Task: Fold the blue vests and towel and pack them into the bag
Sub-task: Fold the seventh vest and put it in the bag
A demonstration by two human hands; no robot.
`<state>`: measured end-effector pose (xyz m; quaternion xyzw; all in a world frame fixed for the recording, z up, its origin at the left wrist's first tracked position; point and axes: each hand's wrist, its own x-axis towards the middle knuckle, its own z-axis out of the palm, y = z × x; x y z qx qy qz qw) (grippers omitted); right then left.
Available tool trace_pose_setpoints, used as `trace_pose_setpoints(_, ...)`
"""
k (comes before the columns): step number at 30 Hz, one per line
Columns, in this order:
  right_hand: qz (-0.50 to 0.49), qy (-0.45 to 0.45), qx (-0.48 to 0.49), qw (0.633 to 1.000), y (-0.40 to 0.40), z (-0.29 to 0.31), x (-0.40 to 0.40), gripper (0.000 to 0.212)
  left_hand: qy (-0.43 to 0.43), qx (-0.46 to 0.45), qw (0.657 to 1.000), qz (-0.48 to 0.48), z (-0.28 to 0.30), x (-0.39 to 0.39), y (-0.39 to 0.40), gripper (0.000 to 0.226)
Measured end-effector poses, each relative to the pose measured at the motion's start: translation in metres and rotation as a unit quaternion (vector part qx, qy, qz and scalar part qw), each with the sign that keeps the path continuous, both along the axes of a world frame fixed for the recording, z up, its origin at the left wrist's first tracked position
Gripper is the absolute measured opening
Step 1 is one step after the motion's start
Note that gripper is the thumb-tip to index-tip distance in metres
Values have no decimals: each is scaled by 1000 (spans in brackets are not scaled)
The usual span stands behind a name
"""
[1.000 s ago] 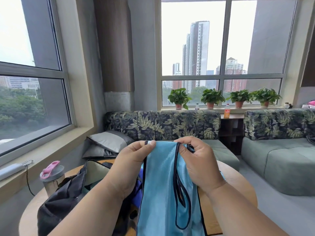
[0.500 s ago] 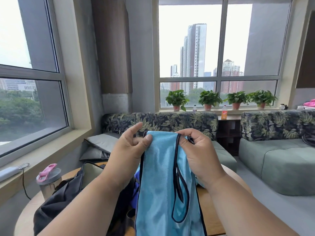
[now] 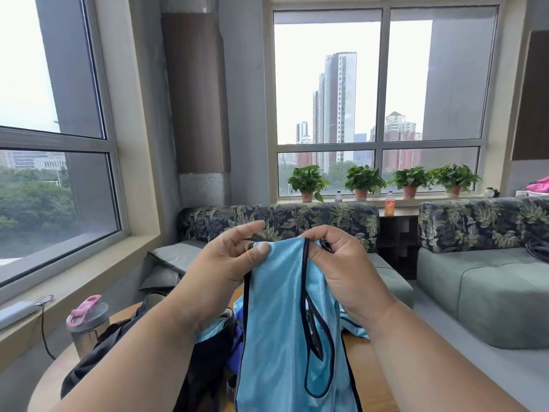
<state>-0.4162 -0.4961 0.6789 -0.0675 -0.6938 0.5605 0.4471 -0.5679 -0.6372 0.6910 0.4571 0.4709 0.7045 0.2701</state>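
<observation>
Vest lifted higher, shoulders being matched up

Over the last second both hands have raised the blue vest (image 3: pixel 285 337) clear of the round table (image 3: pixel 365 367): the left hand (image 3: pixel 225 263) pinches its top edge under the thumb, forefinger now lifted free, while the right hand (image 3: pixel 341 269) pinches the black-trimmed strap. The vest hangs between them (the fold looks barely begun), with the dark bag (image 3: pixel 142 358) open just left.

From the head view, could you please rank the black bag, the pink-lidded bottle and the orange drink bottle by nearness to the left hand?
1. Black bag: just below the left hand, on the table.
2. Pink-lidded bottle: farther left, at the table's edge.
3. Orange drink bottle: far off by the window.
</observation>
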Motion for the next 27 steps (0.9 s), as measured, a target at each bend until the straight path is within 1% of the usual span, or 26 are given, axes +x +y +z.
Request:
trace_pose_setpoints(3,19,6,-2,1000,-3,4,2,4,-23,1,1000,-5,1,2,-3,25)
trace_pose_setpoints(5,65,17,-30,997,-4,7,6,9,-36,15,999,3,0,-2,-6,20)
trace_pose_setpoints(7,127,39,-90,987,-4,9,9,17,-41,31,999,-7,1,-7,-9,14)
trace_pose_setpoints(9,183,75,-163,967,-2,11,11,23,-53,39,997,-30,1,-7,-12,15)
trace_pose_setpoints(11,231,103,-199,947,-1,14,11,28,-82,45,993,-72,0,-3,-13,16)
trace_pose_setpoints(14,294,123,-197,927,1,16,8,60,-105,55,986,-113,-2,3,-14,17)
trace_pose_setpoints(15,306,126,-198,923,1,17,7,64,-102,54,987,-114,-3,5,-14,17)
trace_pose_setpoints(18,323,135,-195,916,-4,18,8,60,-106,58,986,-119,-3,10,-12,18)
trace_pose_setpoints(19,315,129,-191,921,-7,19,7,53,-104,60,986,-118,-5,12,-10,17)
trace_pose_setpoints(21,294,118,-185,930,-12,18,4,32,-74,61,990,-101,-10,15,-5,11)
trace_pose_setpoints(22,282,113,-175,937,-15,18,2,28,-51,62,993,-87,-13,16,-1,6)
trace_pose_setpoints(24,249,103,-144,952,-20,16,-3,29,-8,64,996,-53,-18,20,4,5)
trace_pose_setpoints(27,191,96,-106,971,-25,14,-5,25,13,75,997,-13,-23,25,10,10)
